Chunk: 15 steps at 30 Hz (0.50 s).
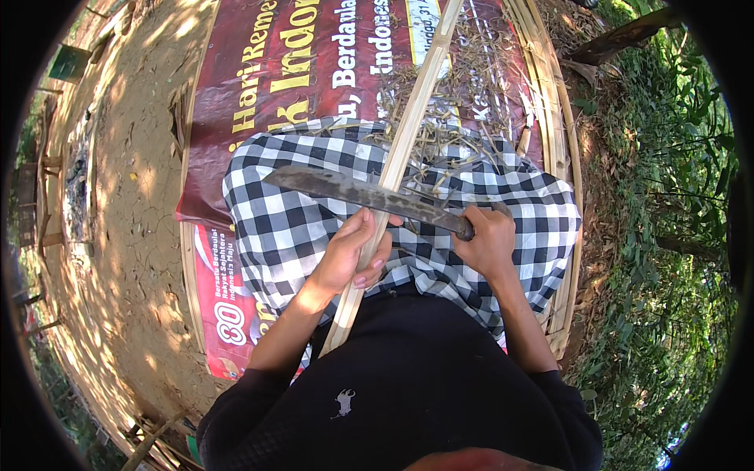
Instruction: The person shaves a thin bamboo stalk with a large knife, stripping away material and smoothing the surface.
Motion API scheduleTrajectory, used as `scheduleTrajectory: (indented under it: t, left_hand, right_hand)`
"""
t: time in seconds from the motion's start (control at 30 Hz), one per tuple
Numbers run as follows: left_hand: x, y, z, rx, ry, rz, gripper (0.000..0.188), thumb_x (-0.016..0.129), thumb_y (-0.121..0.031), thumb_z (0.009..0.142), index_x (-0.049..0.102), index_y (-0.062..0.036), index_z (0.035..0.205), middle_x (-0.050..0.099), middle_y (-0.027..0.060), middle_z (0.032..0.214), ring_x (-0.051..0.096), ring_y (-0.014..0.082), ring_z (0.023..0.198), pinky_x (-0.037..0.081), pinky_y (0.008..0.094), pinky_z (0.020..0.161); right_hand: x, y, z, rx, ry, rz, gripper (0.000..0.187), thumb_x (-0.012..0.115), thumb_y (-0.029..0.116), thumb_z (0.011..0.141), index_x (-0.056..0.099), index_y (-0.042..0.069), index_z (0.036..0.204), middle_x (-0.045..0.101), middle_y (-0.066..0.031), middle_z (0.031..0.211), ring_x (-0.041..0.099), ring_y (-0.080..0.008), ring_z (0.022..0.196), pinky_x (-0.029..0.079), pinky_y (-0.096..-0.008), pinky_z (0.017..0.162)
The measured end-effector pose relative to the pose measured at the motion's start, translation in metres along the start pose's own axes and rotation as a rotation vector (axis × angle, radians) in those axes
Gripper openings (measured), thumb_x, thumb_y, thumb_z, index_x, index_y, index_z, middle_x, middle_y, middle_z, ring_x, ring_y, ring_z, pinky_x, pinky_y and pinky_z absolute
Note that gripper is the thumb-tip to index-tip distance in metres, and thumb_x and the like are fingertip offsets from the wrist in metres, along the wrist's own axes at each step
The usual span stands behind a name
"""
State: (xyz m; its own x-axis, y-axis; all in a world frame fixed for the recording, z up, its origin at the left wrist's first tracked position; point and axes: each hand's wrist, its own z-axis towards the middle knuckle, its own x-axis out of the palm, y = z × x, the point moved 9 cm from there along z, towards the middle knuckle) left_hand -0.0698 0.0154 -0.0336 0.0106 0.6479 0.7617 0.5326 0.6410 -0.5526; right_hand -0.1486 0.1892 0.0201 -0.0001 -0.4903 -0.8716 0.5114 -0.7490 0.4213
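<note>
A long split bamboo strip (406, 135) runs from against my body up over my lap and away across the banner. My left hand (351, 250) is closed round it near my waist. In my right hand (485, 238) is the handle of a machete (353, 191), its dark, stained blade pointing left and lying across the strip just beyond my left fingers. Below both hands a black-and-white checked cloth (275, 196) covers my lap. Thin bamboo shavings (444, 153) are scattered over the cloth around the strip.
A dark red printed banner (212, 141) is spread under me, with more shavings on its far part. Several long bamboo strips (554, 118) lie along its right edge. Bare brown ground (141, 196) stretches to the left; green plants (667, 180) grow on the right.
</note>
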Motion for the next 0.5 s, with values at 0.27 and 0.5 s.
scheduleTrajectory:
  t: [0.27, 0.5]
  left_hand:
    - [0.010, -0.002, -0.003, 0.015, -0.127, 0.162, 0.041, 0.027, -0.037, 0.111, 0.048, -0.0024, 0.110, 0.037, 0.0022, 0.060, 0.032, 0.0078, 0.035, 0.031, 0.0237, 0.032]
    - [0.010, 0.001, -0.005, 0.019, -0.134, 0.301, 0.037, 0.023, -0.038, 0.112, 0.044, -0.0072, 0.113, 0.034, -0.0020, 0.063, 0.031, 0.0051, 0.038, 0.031, 0.0213, 0.035]
  right_hand:
    - [0.013, 0.020, 0.006, -0.075, 0.066, -0.024, 0.020, 0.074, 0.018, 0.062, 0.060, 0.008, 0.072, 0.062, -0.0083, 0.064, 0.062, -0.0318, 0.060, 0.048, -0.0425, 0.062]
    - [0.005, -0.052, 0.044, 0.041, -0.021, -0.229, 0.019, 0.072, 0.016, 0.066, 0.056, 0.008, 0.071, 0.061, -0.0107, 0.062, 0.062, -0.0332, 0.061, 0.049, -0.0452, 0.065]
